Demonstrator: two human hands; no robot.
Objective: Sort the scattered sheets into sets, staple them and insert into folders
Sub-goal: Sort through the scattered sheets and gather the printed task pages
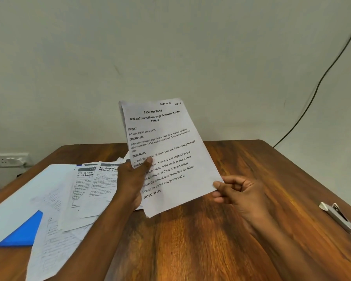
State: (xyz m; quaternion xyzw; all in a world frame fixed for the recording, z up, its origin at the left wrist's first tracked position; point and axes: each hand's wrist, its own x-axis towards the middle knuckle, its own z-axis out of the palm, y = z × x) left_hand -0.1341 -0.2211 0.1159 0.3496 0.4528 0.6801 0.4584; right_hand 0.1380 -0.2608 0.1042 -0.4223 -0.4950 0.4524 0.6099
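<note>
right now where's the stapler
In the head view the stapler lies on the bare wooden table near its right edge, to the right of the right hand and apart from the held sheets.

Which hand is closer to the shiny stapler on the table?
The right hand. It pinches the raised sheet's lower corner, with bare table between it and the stapler to its right. The left hand grips the sheet's opposite edge, farther away.
</note>
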